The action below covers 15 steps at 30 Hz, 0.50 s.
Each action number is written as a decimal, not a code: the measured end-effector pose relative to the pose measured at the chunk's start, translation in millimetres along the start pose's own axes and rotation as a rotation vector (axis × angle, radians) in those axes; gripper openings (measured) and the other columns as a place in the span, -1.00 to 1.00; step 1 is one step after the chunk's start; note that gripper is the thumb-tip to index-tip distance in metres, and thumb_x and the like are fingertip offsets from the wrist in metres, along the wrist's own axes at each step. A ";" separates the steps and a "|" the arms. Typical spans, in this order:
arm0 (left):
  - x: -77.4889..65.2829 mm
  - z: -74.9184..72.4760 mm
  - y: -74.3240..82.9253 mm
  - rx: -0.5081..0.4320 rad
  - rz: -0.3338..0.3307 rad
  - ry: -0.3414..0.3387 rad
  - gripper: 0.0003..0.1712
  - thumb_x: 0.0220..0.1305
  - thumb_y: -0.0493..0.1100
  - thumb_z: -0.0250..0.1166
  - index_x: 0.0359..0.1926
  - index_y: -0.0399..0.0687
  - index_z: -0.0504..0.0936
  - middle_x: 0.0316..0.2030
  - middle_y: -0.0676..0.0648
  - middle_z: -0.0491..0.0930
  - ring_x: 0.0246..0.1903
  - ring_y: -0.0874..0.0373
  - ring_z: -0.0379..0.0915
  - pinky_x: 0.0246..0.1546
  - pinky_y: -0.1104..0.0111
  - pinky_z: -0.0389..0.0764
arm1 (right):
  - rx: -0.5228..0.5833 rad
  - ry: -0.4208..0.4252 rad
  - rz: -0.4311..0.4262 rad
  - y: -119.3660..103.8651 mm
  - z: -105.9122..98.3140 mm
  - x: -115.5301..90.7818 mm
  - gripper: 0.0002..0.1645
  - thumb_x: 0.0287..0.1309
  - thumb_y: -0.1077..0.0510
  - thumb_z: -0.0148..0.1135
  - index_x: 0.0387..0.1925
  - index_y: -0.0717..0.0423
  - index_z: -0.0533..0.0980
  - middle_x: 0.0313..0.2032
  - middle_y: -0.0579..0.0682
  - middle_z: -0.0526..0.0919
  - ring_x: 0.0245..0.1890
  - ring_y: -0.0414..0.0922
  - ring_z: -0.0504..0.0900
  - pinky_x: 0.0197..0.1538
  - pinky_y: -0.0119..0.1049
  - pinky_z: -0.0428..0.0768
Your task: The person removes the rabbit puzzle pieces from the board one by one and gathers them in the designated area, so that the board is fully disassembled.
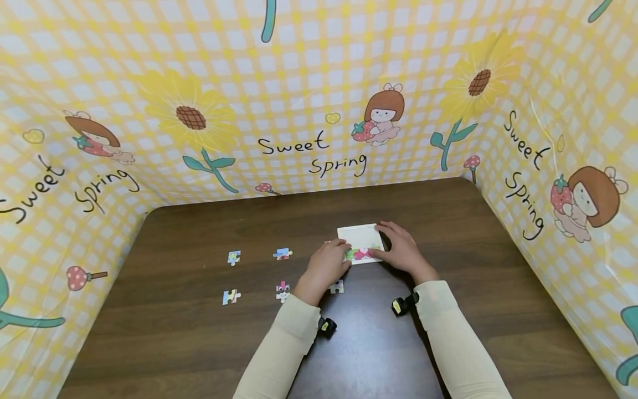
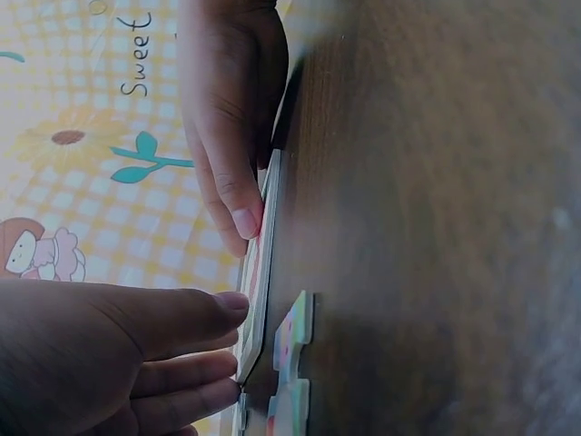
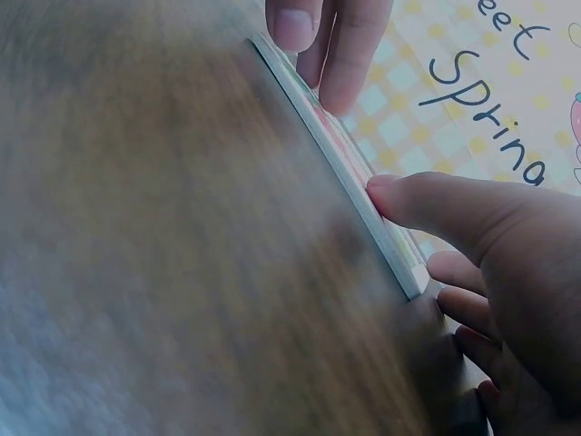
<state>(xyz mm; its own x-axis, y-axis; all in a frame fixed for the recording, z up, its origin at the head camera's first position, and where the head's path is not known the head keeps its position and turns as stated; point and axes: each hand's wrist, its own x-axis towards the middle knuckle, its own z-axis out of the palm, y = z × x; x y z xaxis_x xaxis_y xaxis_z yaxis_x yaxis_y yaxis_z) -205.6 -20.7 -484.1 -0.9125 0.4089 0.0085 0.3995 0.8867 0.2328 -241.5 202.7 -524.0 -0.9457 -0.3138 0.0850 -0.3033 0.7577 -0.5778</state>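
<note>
A white puzzle tray (image 1: 356, 233) lies on the table, with a row of colourful pieces, pink and green, (image 1: 361, 254) fitted along its near side. My left hand (image 1: 325, 262) holds the tray's left edge, thumb above and fingers against the side. At the right edge, my right hand (image 1: 401, 252) grips the tray. Its thumb (image 3: 399, 195) presses on the picture near the front, and the forefinger reaches the far right corner. In the left wrist view, loose puzzle pieces (image 2: 295, 331) lie close beside the tray; the left hand partly hides this group in the head view.
Left of the tray, several loose jigsaw pieces lie spread on the brown table (image 1: 184, 332), among them a blue one (image 1: 282, 254) and a pink one (image 1: 282, 290). A yellow checked cloth (image 1: 299, 83) walls the table at the back and both sides.
</note>
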 end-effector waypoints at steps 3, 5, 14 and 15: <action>1.1 -0.7 0.3 0.002 0.012 0.006 -0.53 0.27 -0.05 0.34 0.16 -0.10 0.59 0.15 -0.11 0.52 0.15 0.01 0.45 0.28 0.16 0.30 | -0.005 0.003 0.003 1.5 0.7 0.3 -0.10 0.12 -0.19 0.36 0.39 0.08 0.30 0.41 0.12 0.22 0.43 0.15 0.07 0.35 0.23 0.04; 2.3 -0.5 0.4 0.013 0.024 0.013 -0.53 0.27 -0.05 0.34 0.16 -0.10 0.59 0.14 -0.11 0.52 0.15 0.02 0.45 0.29 0.14 0.30 | -0.006 0.007 0.003 2.1 0.9 0.4 -0.11 0.12 -0.19 0.36 0.39 0.08 0.30 0.41 0.11 0.23 0.43 0.15 0.07 0.36 0.23 0.04; 8.5 5.4 0.2 0.035 0.026 -0.006 -0.53 0.26 -0.04 0.35 0.16 -0.08 0.60 0.13 -0.08 0.53 0.17 0.03 0.42 0.30 0.12 0.27 | 0.002 0.012 -0.006 2.2 1.5 0.1 -0.10 0.11 -0.21 0.36 0.38 0.08 0.31 0.41 0.11 0.23 0.43 0.15 0.07 0.35 0.24 0.05; 8.8 5.8 0.2 0.036 0.025 -0.008 -0.53 0.25 -0.04 0.36 0.15 -0.08 0.60 0.13 -0.08 0.54 0.17 0.03 0.43 0.30 0.11 0.28 | 0.002 0.012 -0.004 2.4 1.4 0.0 -0.10 0.11 -0.21 0.36 0.38 0.08 0.31 0.41 0.10 0.23 0.43 0.15 0.07 0.35 0.24 0.05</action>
<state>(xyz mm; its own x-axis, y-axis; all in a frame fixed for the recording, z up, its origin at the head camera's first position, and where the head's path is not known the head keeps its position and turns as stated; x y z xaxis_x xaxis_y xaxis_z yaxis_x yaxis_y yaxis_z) -213.0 -15.6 -489.6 -0.9014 0.4330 0.0059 0.4255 0.8831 0.1979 -242.1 203.8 -526.5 -0.9457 -0.3102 0.0969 -0.3070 0.7553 -0.5790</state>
